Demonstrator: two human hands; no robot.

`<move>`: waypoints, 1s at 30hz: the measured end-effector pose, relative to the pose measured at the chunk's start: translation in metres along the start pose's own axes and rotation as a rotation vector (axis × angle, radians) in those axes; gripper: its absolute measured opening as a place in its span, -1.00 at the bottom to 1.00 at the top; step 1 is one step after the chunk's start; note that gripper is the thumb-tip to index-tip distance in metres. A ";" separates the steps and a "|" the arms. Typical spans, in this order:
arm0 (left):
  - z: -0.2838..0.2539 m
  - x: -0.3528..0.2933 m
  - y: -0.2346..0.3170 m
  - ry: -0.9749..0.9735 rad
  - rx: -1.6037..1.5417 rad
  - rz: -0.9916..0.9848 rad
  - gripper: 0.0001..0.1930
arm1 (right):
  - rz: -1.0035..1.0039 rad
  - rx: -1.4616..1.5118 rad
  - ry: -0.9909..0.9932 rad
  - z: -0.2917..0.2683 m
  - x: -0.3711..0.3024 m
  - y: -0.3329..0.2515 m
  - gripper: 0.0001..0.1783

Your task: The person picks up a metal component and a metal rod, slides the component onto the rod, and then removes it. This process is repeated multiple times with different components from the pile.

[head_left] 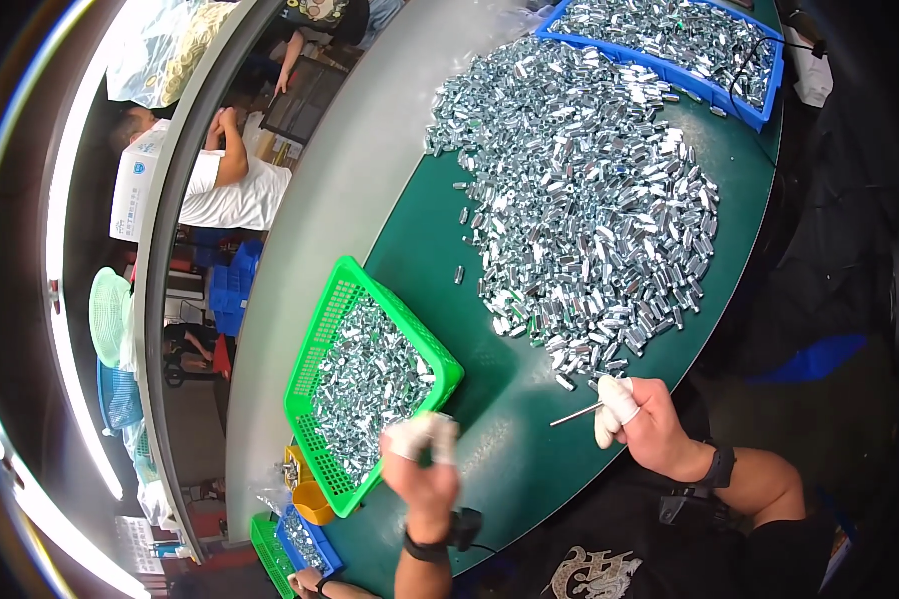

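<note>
A green-topped work table [440, 250] runs away from the seated person, with a grey strip along its left edge. Most of its far half is covered by a large heap of small silvery metal sleeves [579, 200]. Beyond the heap sits a blue tray [759, 105] filled with the same parts. Near the person's left side lies a green mesh basket [315, 349], partly filled with sleeves.

The right hand [649, 424], with white finger cots on thumb and forefinger, is closed in a pinch on a thin metal rod [575, 413] at the heap's near edge. The left hand [425, 464], also in cots, is held over the basket's near corner, its fingertips drawn together; whether it holds a part cannot be told.
</note>
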State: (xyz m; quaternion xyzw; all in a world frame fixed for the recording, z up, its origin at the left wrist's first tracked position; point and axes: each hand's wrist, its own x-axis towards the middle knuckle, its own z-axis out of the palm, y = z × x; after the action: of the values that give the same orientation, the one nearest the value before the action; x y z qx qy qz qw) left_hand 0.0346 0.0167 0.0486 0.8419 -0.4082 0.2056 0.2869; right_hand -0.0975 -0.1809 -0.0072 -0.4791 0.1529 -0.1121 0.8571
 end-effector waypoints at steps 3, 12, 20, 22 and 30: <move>-0.022 0.005 -0.046 0.075 0.189 -0.165 -0.80 | -0.013 -0.067 -0.054 -0.004 -0.004 -0.008 -0.51; 0.045 -0.007 0.041 -0.386 -0.074 -0.013 -0.55 | -0.001 -0.087 -0.059 -0.007 -0.007 -0.016 -0.53; 0.092 -0.018 0.046 -0.497 0.011 -0.057 -0.60 | 0.030 -0.107 -0.043 -0.008 -0.018 -0.010 -0.55; 0.095 -0.018 0.041 -0.483 0.002 -0.063 -0.64 | 0.010 -0.128 -0.049 -0.009 -0.019 -0.007 -0.55; 0.082 -0.028 0.031 -0.422 -0.124 -0.260 -0.77 | 0.065 -0.164 -0.066 -0.014 -0.017 -0.008 -0.55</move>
State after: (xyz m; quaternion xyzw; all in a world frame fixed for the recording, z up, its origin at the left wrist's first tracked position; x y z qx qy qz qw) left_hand 0.0025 -0.0361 -0.0192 0.8924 -0.3589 -0.0387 0.2706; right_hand -0.1188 -0.1898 -0.0047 -0.5460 0.1488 -0.0556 0.8226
